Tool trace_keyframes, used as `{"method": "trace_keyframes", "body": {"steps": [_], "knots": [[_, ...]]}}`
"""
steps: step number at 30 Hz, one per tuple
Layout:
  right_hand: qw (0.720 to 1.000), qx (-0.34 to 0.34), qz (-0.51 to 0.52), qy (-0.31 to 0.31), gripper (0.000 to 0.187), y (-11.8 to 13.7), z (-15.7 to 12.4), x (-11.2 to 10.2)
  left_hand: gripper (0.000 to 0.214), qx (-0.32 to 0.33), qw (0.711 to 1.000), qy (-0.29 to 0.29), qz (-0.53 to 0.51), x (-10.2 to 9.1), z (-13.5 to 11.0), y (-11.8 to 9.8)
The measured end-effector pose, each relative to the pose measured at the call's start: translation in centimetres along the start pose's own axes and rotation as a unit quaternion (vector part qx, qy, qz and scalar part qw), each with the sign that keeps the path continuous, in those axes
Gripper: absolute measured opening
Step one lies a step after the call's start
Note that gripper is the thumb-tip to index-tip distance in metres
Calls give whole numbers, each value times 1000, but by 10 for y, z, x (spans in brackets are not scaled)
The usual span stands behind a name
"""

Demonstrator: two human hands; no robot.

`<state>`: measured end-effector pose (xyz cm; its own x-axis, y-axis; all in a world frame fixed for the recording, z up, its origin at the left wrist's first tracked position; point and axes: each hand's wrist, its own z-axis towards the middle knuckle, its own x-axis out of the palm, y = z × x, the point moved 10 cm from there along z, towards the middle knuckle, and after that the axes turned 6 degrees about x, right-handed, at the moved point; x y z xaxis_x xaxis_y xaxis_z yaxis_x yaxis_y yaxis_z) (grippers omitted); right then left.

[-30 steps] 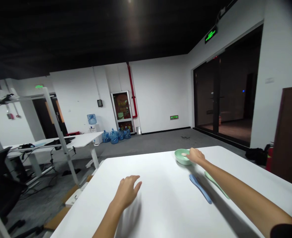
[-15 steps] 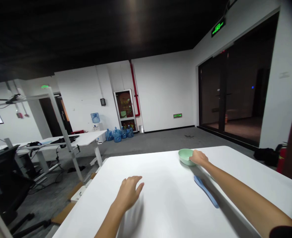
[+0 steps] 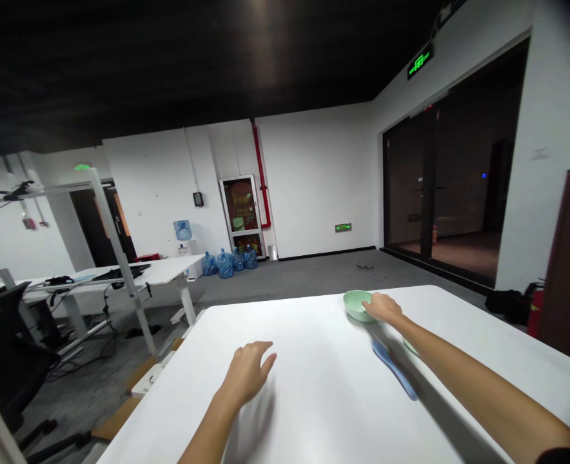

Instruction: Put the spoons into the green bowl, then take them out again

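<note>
Near the far edge of the white table, a light green bowl sits upright. My right hand has its fingers closed over the bowl's right rim. Below the bowl lies a long blue utensil with one broad end; its exact kind is unclear. A pale green thing peeks out from behind my right forearm, mostly hidden. Over the table's left part hovers my left hand, thumb and fingers apart, holding nothing.
To the left stand another white desk, a black office chair and a slanted metal post. Several blue water bottles rest on the floor beyond. A fire extinguisher stands at the right.
The whole view has shifted slightly. The pale green thing behind my right forearm now shows. My right hand stays at the bowl's rim, and my left hand remains open.
</note>
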<state>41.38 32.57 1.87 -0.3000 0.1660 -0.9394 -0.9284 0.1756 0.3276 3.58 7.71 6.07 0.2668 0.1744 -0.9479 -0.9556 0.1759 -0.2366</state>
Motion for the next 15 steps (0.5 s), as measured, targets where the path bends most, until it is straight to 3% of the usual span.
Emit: {"method": "trace_keyframes", "body": {"steps": [9,15], "knots": [[996,-86,22,-25,63,11,-62,-49,51,0,1000,3,5,1,-1,1],[989,-140,46,-17,70,2,-105,-61,52,2,1000,-5,11,1,-3,4]]}}
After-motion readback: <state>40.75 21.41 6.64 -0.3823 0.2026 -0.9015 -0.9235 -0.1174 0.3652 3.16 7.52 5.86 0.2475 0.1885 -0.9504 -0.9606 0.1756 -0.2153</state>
